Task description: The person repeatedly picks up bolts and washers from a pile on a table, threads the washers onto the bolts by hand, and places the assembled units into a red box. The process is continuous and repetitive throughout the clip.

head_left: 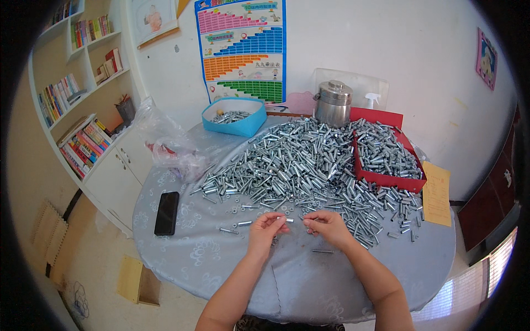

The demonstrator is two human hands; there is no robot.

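Above the near part of the round worktop [210, 259], the left hand [266, 226] pinches a small silver bolt [287, 219] at its fingertips, long axis level, pointing right toward the right hand [327, 223], whose fingers close on something too small to tell. The bolt pile [298, 160] lies just beyond.

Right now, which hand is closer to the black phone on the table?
Left. The left hand is to the right of the phone, across bare cloth. The right hand is farther right, beyond the left one.
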